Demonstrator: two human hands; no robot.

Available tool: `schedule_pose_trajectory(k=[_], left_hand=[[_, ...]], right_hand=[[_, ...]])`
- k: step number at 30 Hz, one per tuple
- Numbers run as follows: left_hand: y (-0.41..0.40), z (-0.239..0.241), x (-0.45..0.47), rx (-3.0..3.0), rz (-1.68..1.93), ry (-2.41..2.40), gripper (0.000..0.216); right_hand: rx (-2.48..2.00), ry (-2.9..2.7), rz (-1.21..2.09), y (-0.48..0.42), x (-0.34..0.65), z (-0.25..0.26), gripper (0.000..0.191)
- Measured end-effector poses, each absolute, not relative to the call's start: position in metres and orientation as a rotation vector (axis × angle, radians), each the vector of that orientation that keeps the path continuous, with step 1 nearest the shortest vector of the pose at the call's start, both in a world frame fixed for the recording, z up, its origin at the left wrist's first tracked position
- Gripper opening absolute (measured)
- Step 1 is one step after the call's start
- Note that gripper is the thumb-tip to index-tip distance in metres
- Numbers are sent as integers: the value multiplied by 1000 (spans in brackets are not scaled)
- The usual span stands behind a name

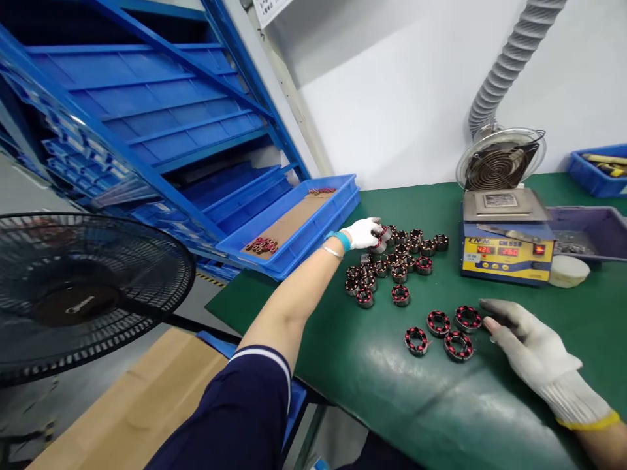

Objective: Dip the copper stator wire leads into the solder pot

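My left hand [365, 232], in a white glove, reaches far out over the green mat [392, 385] and closes its fingers on a wound stator [381, 239] at the left edge of a heap of several stators [398, 261]. My right hand [531, 349], also gloved, lies flat on the mat with fingers stretched out, its fingertips beside a small group of red-and-black stators [443, 331]. It holds nothing.
A blue tray [294, 228] with a few stators stands at the mat's left edge, on a blue rack [147, 117]. A yellow-blue solder station [507, 241], a small fan [499, 160], a purple bin [592, 228] and a floor fan [83, 294] stand around.
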State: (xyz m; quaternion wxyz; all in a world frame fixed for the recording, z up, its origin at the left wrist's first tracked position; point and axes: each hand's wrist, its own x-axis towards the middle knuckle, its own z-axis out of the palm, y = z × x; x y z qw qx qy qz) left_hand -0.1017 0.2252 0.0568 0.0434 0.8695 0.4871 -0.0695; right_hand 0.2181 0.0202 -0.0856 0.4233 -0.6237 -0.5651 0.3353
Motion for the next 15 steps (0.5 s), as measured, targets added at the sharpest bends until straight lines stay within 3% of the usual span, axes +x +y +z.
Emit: schedule_pose_trajectory(k=[4,10,15], left_hand=[[189,58,-64,2735,-141,1240,48],[155,32,15,2725,-232,1058,27],[145,31,20,2606,-259,899,20]], right_hand=[[-1554,-1447,799,19,219,-88,49],[-1555,-1503,802,12,221,-85,50],[-1490,-1524,774,9,216,-76,45]])
